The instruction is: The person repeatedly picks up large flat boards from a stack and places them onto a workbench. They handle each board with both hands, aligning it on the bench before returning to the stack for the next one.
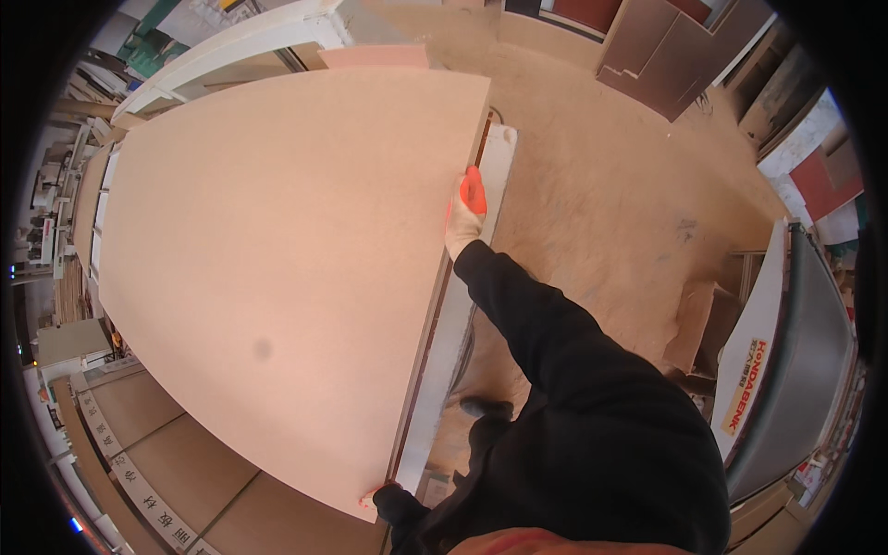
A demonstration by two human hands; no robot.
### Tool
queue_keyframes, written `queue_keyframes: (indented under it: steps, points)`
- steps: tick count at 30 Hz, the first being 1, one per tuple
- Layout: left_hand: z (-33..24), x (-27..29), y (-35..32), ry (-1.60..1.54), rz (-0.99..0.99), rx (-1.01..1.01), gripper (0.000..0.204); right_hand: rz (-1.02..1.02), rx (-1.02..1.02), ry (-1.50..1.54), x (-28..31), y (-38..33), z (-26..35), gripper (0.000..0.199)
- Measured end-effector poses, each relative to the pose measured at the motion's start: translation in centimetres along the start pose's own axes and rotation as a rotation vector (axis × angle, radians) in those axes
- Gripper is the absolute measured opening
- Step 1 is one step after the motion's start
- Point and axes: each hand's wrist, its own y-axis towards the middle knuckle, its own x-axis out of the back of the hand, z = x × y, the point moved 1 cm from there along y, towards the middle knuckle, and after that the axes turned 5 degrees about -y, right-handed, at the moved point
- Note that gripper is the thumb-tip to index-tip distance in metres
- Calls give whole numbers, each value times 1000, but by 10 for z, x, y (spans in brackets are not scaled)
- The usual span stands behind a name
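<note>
Both gloved hands clamp the large pale-pink fibreboard sheet (pixel 277 250): right hand (pixel 465 215) on its right edge, left hand (pixel 377 498) on the near corner. The sawdust-covered floor (pixel 610 203) lies open alongside.

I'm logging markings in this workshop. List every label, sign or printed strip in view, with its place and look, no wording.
Label: on the white end panel of the grey machine at right; upright strip of orange and dark print.
Printed strips: pale bands with dark characters, crossing the stacked brown boards at lower left.
No screens can be made out.
</note>
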Motion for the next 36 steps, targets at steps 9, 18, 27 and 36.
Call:
queue_keyframes:
  steps: [9, 18, 27, 36]
  points:
    - [-24, -10, -115, 531, -69, -121, 71, -29, -6, -228, -9, 25, -14, 51]
    - [119, -208, -408, 1127, 442, -1370, 67, 497, -635, -530, 139, 125, 108, 37]
    - [272, -306, -528, 1185, 458, -1767, 69, 518, -703, -716, 170, 331, 249, 43]
    - [263, -303, -547, 1485, 405, -1468, 68, 485, -707, -1035, 158, 624, 257, 43]
